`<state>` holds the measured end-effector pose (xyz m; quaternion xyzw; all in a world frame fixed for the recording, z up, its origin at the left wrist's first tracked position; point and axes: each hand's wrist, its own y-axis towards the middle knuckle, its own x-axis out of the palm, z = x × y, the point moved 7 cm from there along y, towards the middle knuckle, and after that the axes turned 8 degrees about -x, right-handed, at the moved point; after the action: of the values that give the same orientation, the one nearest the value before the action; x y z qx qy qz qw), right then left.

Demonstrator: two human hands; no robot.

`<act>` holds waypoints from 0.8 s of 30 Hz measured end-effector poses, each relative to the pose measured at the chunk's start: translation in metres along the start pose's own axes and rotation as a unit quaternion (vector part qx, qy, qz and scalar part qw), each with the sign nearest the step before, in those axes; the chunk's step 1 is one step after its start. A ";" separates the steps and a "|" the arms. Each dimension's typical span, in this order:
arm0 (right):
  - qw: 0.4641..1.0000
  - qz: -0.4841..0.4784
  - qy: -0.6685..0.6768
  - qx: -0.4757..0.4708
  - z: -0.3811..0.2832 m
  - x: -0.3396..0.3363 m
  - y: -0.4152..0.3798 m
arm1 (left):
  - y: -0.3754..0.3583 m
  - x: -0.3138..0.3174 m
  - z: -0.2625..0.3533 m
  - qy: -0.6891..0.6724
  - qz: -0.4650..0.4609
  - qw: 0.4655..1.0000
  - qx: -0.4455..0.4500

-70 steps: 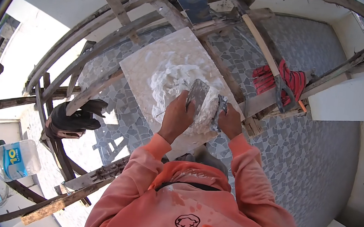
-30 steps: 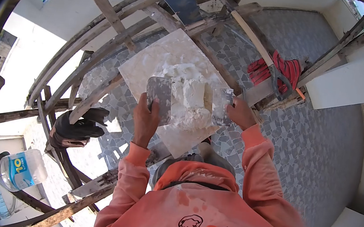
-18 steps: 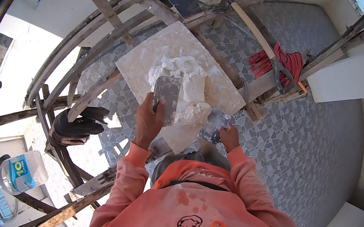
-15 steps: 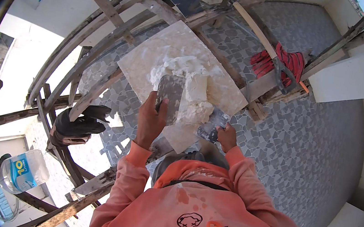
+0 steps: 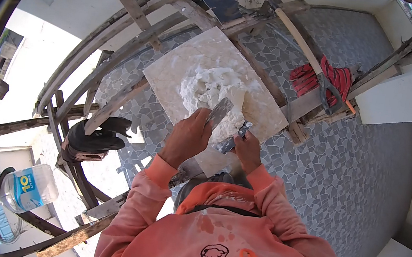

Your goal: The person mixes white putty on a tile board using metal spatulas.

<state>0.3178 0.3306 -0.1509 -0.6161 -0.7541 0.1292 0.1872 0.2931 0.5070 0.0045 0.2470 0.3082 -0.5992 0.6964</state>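
Note:
My left hand (image 5: 188, 135) is closed around a plastering trowel (image 5: 220, 111), whose grey, smeared blade is tilted nearly edge-on over the heap. My right hand (image 5: 248, 149) grips a metal scraper (image 5: 226, 145) flecked with white, close beside the trowel. Both tools are at the near side of a heap of thick white plaster (image 5: 208, 88). Under it lies a square, beige marbled slab (image 5: 173, 64), one corner pointing toward my body. My fingers hide the handles of both tools.
Wooden beams (image 5: 116, 59) frame the slab's left and far sides. A shovel (image 5: 296, 36) lies near a red striped cloth (image 5: 337, 79) at the right. Dark gloves (image 5: 98, 137) and a plastic bottle (image 5: 29, 188) hang at the left. Patterned tiles (image 5: 326, 160) cover the floor.
The trowel has turned from showing its broad face to nearly edge-on and moved right, toward the scraper. The scraper has also tilted, showing less of its face. The view has shifted slightly.

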 end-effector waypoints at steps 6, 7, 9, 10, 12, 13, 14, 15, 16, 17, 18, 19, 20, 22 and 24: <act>0.998 -0.059 0.031 0.000 -0.034 0.035 0.010 | 0.013 0.015 0.008 0.013 -0.063 0.998 0.020; 0.997 -0.072 0.027 0.002 -0.035 0.038 0.013 | 0.016 0.018 0.005 0.018 -0.074 0.997 0.018; 0.997 -0.081 -0.005 0.002 -0.040 0.041 0.017 | 0.020 0.025 -0.001 0.029 -0.094 0.995 0.013; 0.996 -0.085 -0.021 0.003 -0.043 0.043 0.018 | 0.023 0.027 -0.003 0.031 -0.094 0.995 0.014; 0.996 -0.083 -0.027 -0.011 -0.043 0.047 0.024 | 0.027 0.029 -0.009 0.034 -0.095 0.995 0.018; 0.996 -0.082 -0.030 -0.017 -0.044 0.049 0.026 | 0.028 0.028 -0.011 0.033 -0.095 0.995 0.019; 0.995 -0.094 -0.042 -0.011 -0.044 0.051 0.027 | 0.029 0.028 -0.013 0.031 -0.094 0.995 0.020; 0.993 -0.107 -0.053 -0.004 -0.052 0.056 0.025 | 0.030 0.027 -0.014 0.030 -0.093 0.995 0.020; 0.991 -0.119 -0.065 0.003 -0.058 0.061 0.025 | 0.031 0.026 -0.015 0.035 -0.090 0.995 0.018; 0.991 -0.124 -0.051 -0.005 -0.058 0.066 0.027 | 0.031 0.024 -0.015 0.041 -0.087 0.995 0.017; 0.991 -0.129 -0.037 -0.014 -0.057 0.071 0.030 | 0.032 0.022 -0.016 0.046 -0.083 0.995 0.016; 0.990 -0.134 -0.024 -0.022 -0.056 0.076 0.034 | 0.033 0.021 -0.018 0.061 -0.086 0.994 0.016; 0.990 -0.137 -0.041 -0.023 -0.055 0.080 0.039 | 0.036 0.019 -0.021 0.075 -0.088 0.993 0.015; 0.987 -0.143 -0.075 -0.024 -0.056 0.089 0.047 | 0.040 0.018 -0.030 0.086 -0.089 0.992 0.014; 0.971 -0.137 -0.191 -0.047 -0.061 0.094 0.053 | 0.043 0.019 -0.045 0.078 -0.085 0.993 0.014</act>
<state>0.3754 0.4312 -0.1073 -0.4789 -0.8584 0.1818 0.0268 0.3316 0.5329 -0.0408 0.2751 0.3733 -0.6396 0.6131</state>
